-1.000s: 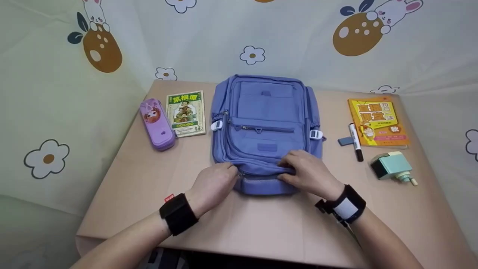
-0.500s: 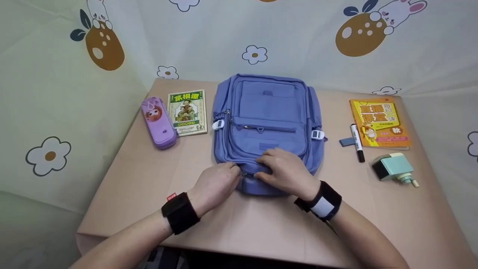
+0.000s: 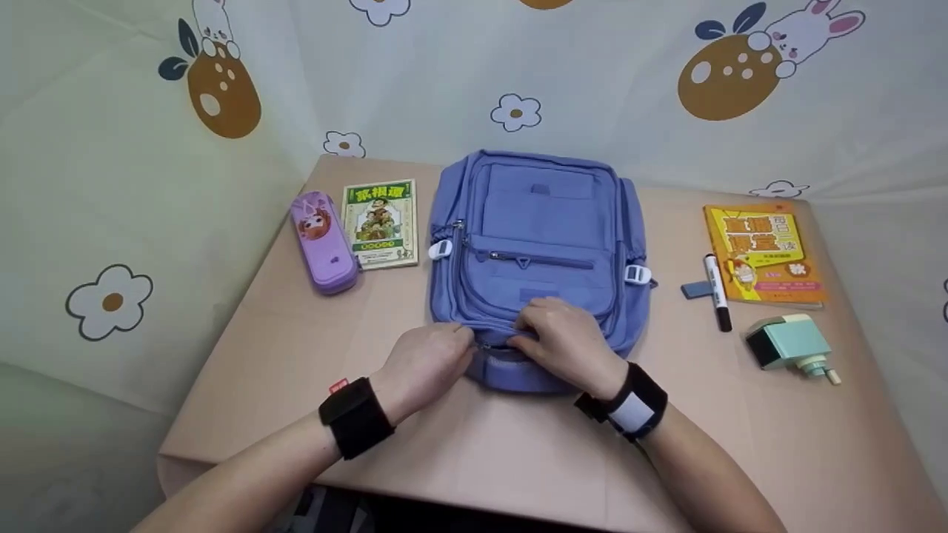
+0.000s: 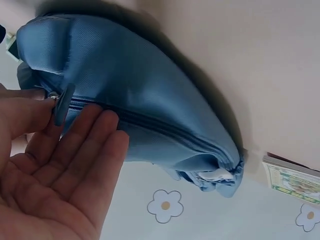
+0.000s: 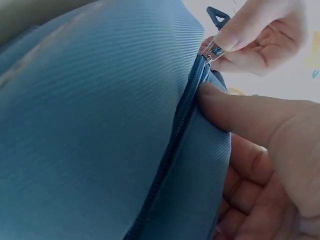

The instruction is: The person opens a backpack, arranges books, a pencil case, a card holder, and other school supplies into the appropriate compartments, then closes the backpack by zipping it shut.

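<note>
A blue backpack [image 3: 544,211] lies front side up at the middle of the table. At its near left corner my left hand [image 3: 424,368] pinches a zipper pull [image 4: 64,106] between thumb and forefinger; the other fingers are extended in the left wrist view. My right hand [image 3: 569,342] grips the cloth at the bag's near edge, its thumb beside the zipper [image 5: 175,127]. In the right wrist view the metal slider [image 5: 212,54] sits at the left hand's fingertips, just beyond the right thumb.
On the left lie a purple pencil case [image 3: 326,248] and a green-and-white book [image 3: 381,223]. To the right are an orange book [image 3: 763,255], a marker [image 3: 717,292], a small grey-blue block [image 3: 695,289] and a mint pencil sharpener [image 3: 792,344]. Patterned cloth stands behind.
My right hand has moved left along the bag's near edge, closer to the left hand. The left hand has stayed at the zipper pull. The head view has shifted slightly.
</note>
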{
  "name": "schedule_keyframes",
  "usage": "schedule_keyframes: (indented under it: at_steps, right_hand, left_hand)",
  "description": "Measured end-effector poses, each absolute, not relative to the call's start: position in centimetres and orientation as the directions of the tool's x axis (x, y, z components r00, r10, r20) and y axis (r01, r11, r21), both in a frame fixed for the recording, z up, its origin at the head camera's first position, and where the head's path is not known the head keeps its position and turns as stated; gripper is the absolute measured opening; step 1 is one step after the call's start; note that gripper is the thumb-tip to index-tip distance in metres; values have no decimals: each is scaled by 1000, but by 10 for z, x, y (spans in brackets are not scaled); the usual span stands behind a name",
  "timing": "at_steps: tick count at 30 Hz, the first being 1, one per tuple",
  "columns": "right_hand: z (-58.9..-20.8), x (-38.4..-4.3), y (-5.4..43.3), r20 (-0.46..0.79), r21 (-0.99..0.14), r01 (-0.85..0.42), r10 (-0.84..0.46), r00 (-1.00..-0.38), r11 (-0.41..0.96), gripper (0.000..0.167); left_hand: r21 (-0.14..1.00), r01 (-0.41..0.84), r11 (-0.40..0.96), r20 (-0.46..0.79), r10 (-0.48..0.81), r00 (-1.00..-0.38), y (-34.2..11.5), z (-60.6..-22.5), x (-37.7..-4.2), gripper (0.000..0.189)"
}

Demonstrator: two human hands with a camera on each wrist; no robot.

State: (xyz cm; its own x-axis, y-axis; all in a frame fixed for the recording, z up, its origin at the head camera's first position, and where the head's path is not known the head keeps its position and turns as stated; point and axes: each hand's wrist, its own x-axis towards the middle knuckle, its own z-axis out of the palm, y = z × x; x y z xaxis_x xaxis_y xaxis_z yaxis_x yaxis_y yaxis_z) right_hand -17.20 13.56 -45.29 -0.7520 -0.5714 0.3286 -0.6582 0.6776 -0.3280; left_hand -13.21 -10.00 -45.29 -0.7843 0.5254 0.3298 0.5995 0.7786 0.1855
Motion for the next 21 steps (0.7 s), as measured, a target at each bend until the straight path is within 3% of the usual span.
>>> schedule_keyframes:
  at_steps: [11,21]
  right_hand:
    - [-447,-172,142,334,-361,-643,-550,-766,675,15]
    - [-446,-172,139,290,-373,-639,-569,-769,673,16]
  left_hand:
    - [275,540,795,333,448,-830,-132,-460,-146,16]
    - [348,473,809,210,424,-881,-141,-460,-152,15]
